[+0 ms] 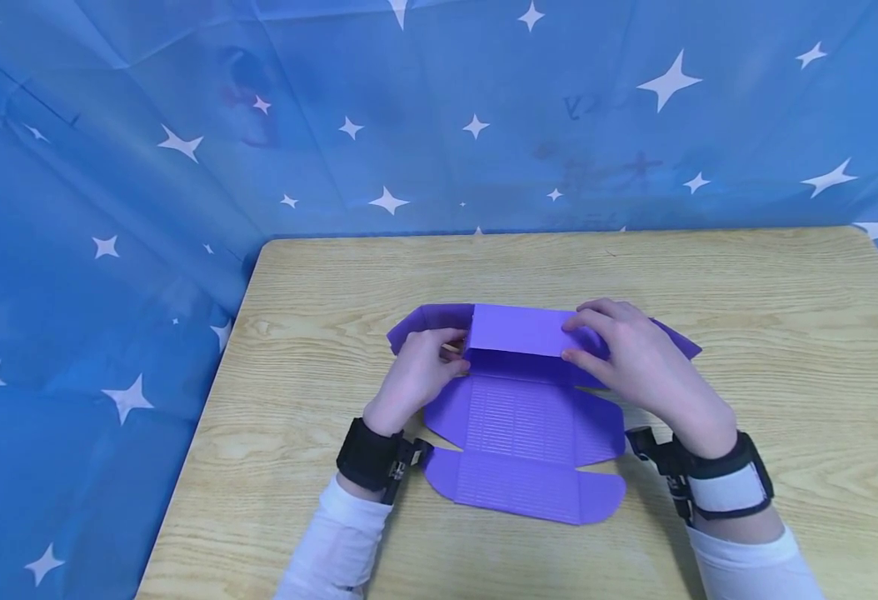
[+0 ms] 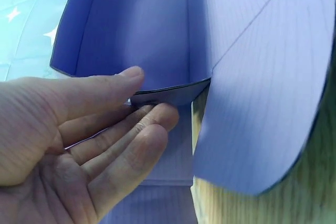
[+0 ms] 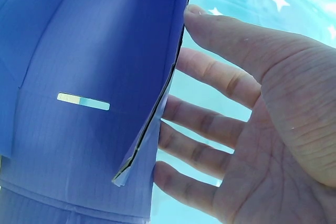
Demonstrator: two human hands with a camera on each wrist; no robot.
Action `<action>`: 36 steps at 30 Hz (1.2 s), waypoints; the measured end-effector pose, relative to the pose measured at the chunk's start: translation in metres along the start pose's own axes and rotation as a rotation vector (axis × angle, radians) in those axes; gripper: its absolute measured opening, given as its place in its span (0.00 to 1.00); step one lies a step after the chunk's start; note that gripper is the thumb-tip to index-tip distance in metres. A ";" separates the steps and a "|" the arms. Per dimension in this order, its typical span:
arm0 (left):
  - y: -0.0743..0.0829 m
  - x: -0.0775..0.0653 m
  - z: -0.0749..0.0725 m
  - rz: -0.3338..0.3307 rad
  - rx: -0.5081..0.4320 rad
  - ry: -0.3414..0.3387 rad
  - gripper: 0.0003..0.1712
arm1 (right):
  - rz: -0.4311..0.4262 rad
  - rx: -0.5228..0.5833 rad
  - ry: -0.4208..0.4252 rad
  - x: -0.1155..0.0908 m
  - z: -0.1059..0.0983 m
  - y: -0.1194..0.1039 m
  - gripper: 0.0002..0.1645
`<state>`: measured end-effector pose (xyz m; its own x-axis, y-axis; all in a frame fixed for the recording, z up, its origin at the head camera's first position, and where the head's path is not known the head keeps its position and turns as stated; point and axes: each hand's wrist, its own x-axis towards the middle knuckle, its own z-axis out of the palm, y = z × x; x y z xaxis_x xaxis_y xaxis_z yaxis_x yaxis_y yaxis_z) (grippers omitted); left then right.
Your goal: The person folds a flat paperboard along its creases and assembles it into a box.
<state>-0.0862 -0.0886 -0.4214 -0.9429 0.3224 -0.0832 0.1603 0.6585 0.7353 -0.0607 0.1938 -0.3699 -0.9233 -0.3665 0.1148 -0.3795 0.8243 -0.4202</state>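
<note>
A purple cardboard box point(image 1: 521, 417), partly folded, lies on the table with its near part spread flat. Its far wall stands up, and a folded-over panel point(image 1: 517, 327) faces upward along the top. At the left end, my left hand point(image 1: 414, 379) pinches an end flap point(image 2: 170, 94) between thumb and fingers. My right hand point(image 1: 637, 354) grips the right end of the upper panel, thumb at the edge and fingers behind. In the right wrist view, a slot point(image 3: 83, 101) shows in the purple card point(image 3: 105, 51).
The wooden table point(image 1: 296, 333) extends around the box on all sides. A blue cloth with white stars point(image 1: 439, 117) hangs behind the table and along its left side. Side flaps point(image 1: 600, 496) of the box spread out toward the near side.
</note>
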 end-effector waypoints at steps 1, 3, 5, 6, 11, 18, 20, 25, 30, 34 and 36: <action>0.000 -0.001 -0.001 0.001 -0.001 -0.001 0.25 | 0.002 0.003 0.000 0.000 0.000 0.000 0.19; 0.000 -0.002 -0.005 -0.004 -0.001 -0.005 0.26 | 0.005 0.006 -0.002 0.000 0.000 0.000 0.19; 0.001 -0.004 -0.009 -0.011 0.006 -0.010 0.28 | 0.009 0.010 -0.003 0.000 -0.001 0.000 0.19; 0.003 -0.006 -0.012 -0.010 0.015 -0.009 0.30 | 0.011 0.012 -0.004 0.000 -0.001 0.000 0.19; 0.010 -0.014 -0.031 0.049 -0.017 0.034 0.31 | 0.011 0.012 -0.002 0.000 -0.001 0.000 0.19; 0.009 -0.023 -0.052 0.177 -0.018 0.231 0.32 | 0.008 0.021 -0.005 0.000 0.000 0.001 0.19; 0.006 -0.023 -0.054 0.159 -0.013 0.235 0.36 | 0.012 0.021 -0.008 0.000 0.000 0.001 0.19; -0.007 -0.019 -0.055 0.057 -0.047 0.195 0.42 | 0.021 0.016 -0.010 -0.001 0.000 0.000 0.20; -0.020 -0.014 -0.053 -0.051 -0.060 0.151 0.37 | 0.019 0.013 -0.006 0.000 0.000 0.000 0.19; -0.025 -0.010 -0.049 -0.067 0.001 0.084 0.21 | 0.022 0.013 -0.002 0.000 0.000 0.000 0.20; -0.026 -0.009 -0.046 -0.055 0.014 0.065 0.14 | 0.023 0.014 0.001 0.000 0.000 0.001 0.20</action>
<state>-0.0952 -0.1401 -0.4085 -0.9673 0.2412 -0.0787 0.1117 0.6833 0.7215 -0.0609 0.1942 -0.3704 -0.9317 -0.3474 0.1059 -0.3576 0.8263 -0.4352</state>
